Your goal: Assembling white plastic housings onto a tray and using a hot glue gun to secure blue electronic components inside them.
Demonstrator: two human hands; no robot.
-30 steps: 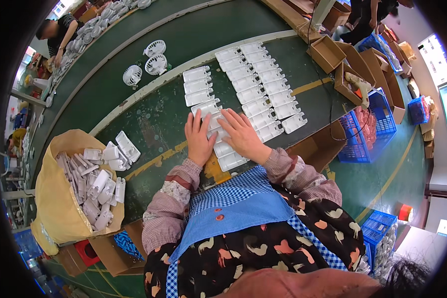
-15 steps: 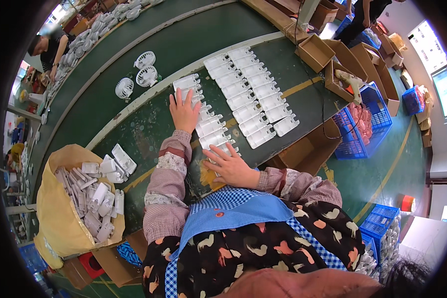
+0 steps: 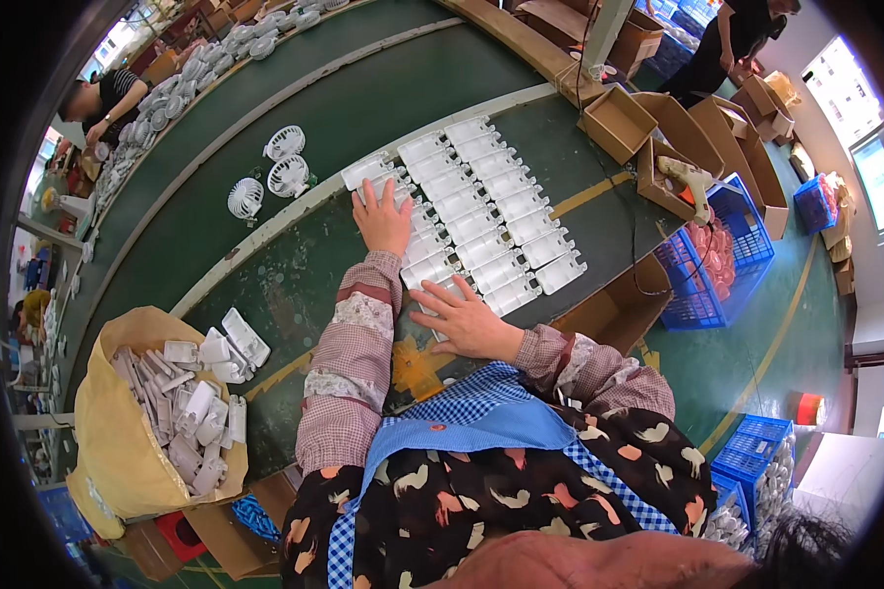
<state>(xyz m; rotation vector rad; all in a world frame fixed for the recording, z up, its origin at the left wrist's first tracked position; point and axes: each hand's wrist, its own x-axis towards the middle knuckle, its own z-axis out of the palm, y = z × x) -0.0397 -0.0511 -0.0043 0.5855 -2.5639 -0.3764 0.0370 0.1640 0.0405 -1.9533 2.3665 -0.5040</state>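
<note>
Scuffed green worktop (image 3: 280,285), crossed by a yellow stripe (image 3: 591,196); three adjoining columns of white plastic parts (image 3: 462,206) are laid out on it. Left hand (image 3: 383,226) is placed palm down toward the far end of the left column, fingers spread wide, nothing clasped. Right hand (image 3: 471,326) is set at that column's near end, fingers likewise spread; whether a part's edge is pressed by the thumb cannot be told. Parts beneath are partly hidden by both hands.

Beyond the pale ledge (image 3: 530,96), three white fan grilles (image 3: 289,177) are grouped. Worktop's left end is taken up by a yellow sack (image 3: 103,412), filled with jumbled white pieces (image 3: 182,393). At right, the far corner is crowded by cardboard boxes (image 3: 619,123); a pale gun-shaped tool (image 3: 686,182) is propped over one, and a dark cable (image 3: 631,236) is draped across the worktop's end. Lower down, pink pieces (image 3: 707,260) are held in a blue crate (image 3: 697,312). Two other people (image 3: 123,98) are seen in the background.
</note>
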